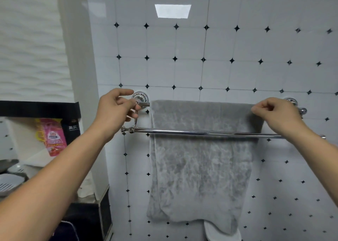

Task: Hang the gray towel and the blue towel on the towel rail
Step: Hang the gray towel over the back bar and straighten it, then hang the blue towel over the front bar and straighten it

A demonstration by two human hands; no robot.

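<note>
The gray towel (199,167) hangs folded over the back bar of a chrome double towel rail (201,132) on the tiled wall; the front bar crosses in front of it, bare. My left hand (115,109) hovers by the rail's left wall mount (140,98), fingers loosely curled and apart, holding nothing, clear of the towel's left edge. My right hand (278,114) is at the towel's top right corner with its fingers curled; whether it pinches the cloth is unclear. A dark blue cloth (64,229) shows at the bottom left edge, mostly hidden by my forearm.
A wall corner and a recessed shelf stand at left, holding a pink packet (53,136) and white plastic containers (9,182). A white rounded object (219,231) sits below the towel's hem. The rail's right mount (292,101) is just behind my right hand.
</note>
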